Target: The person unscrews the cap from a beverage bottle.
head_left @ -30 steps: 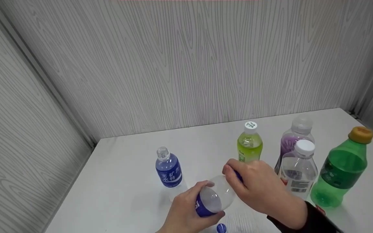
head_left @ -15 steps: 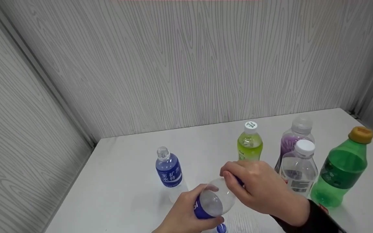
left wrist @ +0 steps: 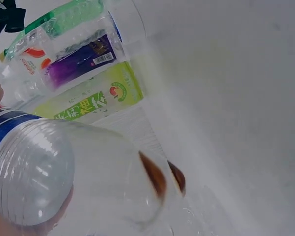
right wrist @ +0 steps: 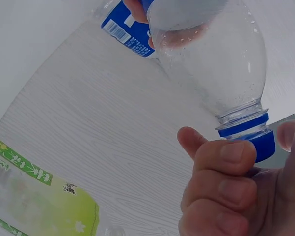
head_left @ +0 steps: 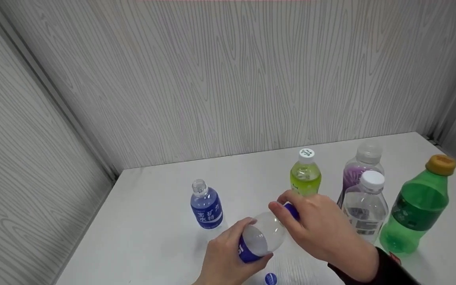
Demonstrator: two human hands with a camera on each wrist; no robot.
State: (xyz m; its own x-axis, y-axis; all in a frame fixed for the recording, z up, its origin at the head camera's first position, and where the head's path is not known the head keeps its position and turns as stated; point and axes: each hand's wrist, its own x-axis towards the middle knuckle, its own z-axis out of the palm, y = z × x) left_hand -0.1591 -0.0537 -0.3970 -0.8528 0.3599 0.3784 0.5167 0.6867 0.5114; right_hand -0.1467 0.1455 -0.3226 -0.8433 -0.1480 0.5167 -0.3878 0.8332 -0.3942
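Observation:
My left hand grips a clear plastic bottle round its blue label, tilted with its neck to the upper right. My right hand is at the neck, thumb and curled fingers about the blue bottle cap. In the right wrist view the cap sits over the neck, with a gap above the blue ring. Behind the left hand stands a blue-labelled bottle with an uncapped mouth. A loose blue cap lies on the table below the held bottle.
Beyond the right hand stands a bottle with yellow-green label. To the right are a purple-labelled bottle, a clear white-capped bottle and a green bottle with an orange cap. Panels wall the white table at back and sides.
The right fingers shift about the cap and more of its blue now shows. The held bottle dips slightly, then comes back up. The standing bottles stay put.

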